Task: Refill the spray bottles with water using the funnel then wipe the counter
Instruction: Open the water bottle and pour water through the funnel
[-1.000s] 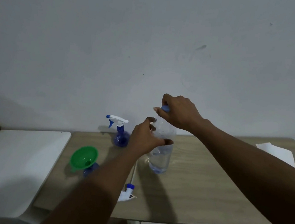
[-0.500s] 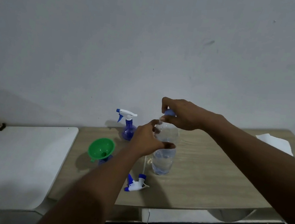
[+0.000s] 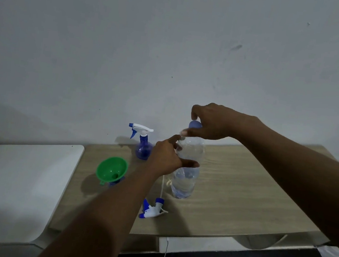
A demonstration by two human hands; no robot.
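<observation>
Head view, two bare hands meeting at one clear water bottle (image 3: 184, 183) near the middle of the wooden table (image 3: 241, 191). Left hand (image 3: 166, 158): grip wrapped around the bottle's upper body, thumb across the front, holding it upright on the table. Right hand (image 3: 209, 123): grip narrowed on the single blue cap (image 3: 194, 124) at the bottle's top, fingertips pinching it; whether the cap is seated on the neck or lifted clear cannot be told. The bottle is partly filled with water.

Outward from the bottle: at 6 o'clock, one loose white-and-blue trigger sprayer head (image 3: 152, 209) lying on its side on the table, its thin dip tube running up toward the bottle. At 9 o'clock, one green funnel (image 3: 112, 169) seated in the mouth of a blue spray bottle, mostly hidden beneath it. At 10 o'clock, near the wall, one assembled blue spray bottle (image 3: 143, 146) standing upright with its trigger head on. Count: two spray bottles, one funnel, one water bottle. A white surface (image 3: 16, 185) adjoins the table at far left.
</observation>
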